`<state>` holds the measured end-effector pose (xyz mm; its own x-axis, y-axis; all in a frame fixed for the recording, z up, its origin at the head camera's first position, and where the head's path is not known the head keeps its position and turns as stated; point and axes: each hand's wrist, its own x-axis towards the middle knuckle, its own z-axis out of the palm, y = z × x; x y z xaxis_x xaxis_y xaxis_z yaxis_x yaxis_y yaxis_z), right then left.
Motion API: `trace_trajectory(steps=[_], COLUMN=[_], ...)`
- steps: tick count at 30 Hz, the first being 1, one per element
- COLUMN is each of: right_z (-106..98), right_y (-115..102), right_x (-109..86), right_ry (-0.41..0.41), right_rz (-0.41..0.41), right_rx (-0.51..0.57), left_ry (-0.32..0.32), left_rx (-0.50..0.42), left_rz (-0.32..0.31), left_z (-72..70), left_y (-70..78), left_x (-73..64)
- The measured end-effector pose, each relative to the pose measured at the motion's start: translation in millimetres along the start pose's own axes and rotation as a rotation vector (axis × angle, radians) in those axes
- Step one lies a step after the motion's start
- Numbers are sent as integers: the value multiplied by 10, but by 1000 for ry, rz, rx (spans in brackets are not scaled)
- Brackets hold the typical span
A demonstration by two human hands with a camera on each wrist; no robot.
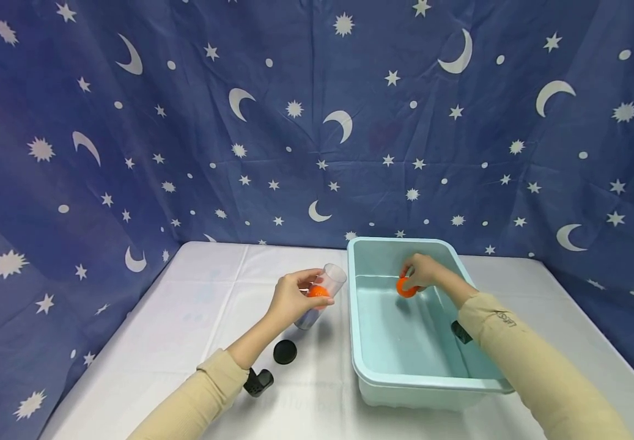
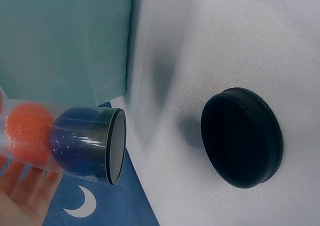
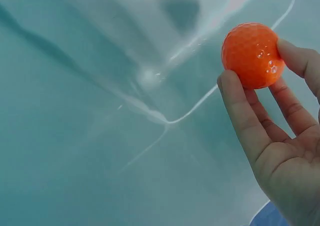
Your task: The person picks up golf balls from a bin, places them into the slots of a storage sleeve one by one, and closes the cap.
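White cloth (image 1: 173, 342) lies below.
Your right hand (image 1: 423, 270) pinches an orange ball (image 3: 252, 55); left of those fingers, your left hand (image 1: 291, 298) grips a tilted clear tube (image 1: 332, 282), mouth seemingly uncapped.

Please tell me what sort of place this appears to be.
Probably an indoor tabletop set up for filming or practice, though the wider room is out of view. A blue moon-and-star curtain hangs behind a table with a white cloth, and a light-blue plastic tub stands on it.
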<state>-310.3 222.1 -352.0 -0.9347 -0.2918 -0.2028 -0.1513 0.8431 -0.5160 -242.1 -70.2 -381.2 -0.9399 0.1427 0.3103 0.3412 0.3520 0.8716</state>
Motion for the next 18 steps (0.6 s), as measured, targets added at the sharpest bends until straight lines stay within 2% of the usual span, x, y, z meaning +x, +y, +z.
trace_trajectory(steps=[13, 18], right_z=[-93, -92], right_y=[-32, -69], right_x=[-66, -89], right_ry=[-28, -24], right_rz=[26, 32], right_rx=[254, 311], left_ry=[-1, -5], left_rx=[-9, 0], left_rz=[6, 2], left_z=[-7, -19], left_y=[10, -13], left_x=[2, -9])
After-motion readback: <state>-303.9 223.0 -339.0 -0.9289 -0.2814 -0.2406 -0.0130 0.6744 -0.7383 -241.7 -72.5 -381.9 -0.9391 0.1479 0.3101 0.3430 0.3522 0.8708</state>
